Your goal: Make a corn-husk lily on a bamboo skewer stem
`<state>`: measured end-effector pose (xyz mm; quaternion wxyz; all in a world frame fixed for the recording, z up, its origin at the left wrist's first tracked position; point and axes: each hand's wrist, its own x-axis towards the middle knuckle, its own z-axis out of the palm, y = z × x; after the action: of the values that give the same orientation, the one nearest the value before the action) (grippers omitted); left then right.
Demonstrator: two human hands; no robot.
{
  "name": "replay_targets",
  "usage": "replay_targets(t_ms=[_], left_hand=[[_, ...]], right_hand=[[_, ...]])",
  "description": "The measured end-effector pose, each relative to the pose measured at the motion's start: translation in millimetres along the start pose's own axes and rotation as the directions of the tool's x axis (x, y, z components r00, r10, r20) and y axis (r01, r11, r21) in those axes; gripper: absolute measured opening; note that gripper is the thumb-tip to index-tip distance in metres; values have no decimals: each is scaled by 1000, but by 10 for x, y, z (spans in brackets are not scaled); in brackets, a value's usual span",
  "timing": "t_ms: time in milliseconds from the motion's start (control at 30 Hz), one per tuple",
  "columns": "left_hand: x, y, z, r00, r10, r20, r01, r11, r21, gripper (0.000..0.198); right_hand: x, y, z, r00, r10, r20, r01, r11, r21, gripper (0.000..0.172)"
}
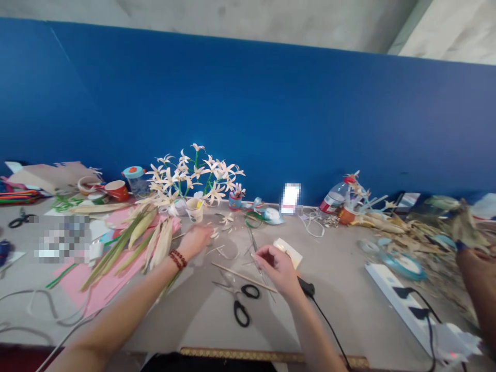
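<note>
Wooden stick [244, 277] aslant, near end rightward

The left forearm [134, 307] slants forward to the left of the scissors [236, 294], the left hand [196, 240] reaching past them, fingertips blurred. The right forearm [310, 318] comes up on their right; beyond them the right hand [277, 266] curls inward, thumb and fingers drawn close.
</note>
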<state>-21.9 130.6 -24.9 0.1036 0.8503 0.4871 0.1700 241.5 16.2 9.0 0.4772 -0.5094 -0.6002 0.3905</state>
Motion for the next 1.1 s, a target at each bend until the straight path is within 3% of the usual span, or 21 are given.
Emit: replay_targets(t_ms=[100, 200, 433, 567, 667, 867, 1100], left_hand=[[-143, -50, -101, 999, -18, -41, 16, 999, -47, 27], [-321, -129, -214, 998, -20, -65, 14, 995, -97, 27], [-634, -390, -390, 995, -14, -101, -1, 990, -142, 22], [-576, -305, -273, 994, 101, 26, -101, 994, -33, 22], [-423, -181, -118, 987, 105, 117, -127, 972, 197, 21], [-178, -122, 79, 990, 104, 98, -127, 953, 275, 18], [-280, 21, -28, 980, 175, 89, -191, 957, 216, 10]], right_hand=[[-150, 93, 77, 990, -40, 133, 73, 964, -255, 13], [-313, 178, 245, 952, -49, 303, 183, 883, -433, 7], [-542, 400, 488, 899, -24, 437, 319, 720, -617, 29], [-545, 430, 527, 901, -47, 432, 331, 719, -611, 26], [-498, 376, 540, 904, -74, 422, 337, 732, -592, 18], [-459, 316, 493, 933, -108, 343, 301, 758, -579, 13], [-276, 278, 477, 976, -135, 171, 206, 832, -515, 19]])
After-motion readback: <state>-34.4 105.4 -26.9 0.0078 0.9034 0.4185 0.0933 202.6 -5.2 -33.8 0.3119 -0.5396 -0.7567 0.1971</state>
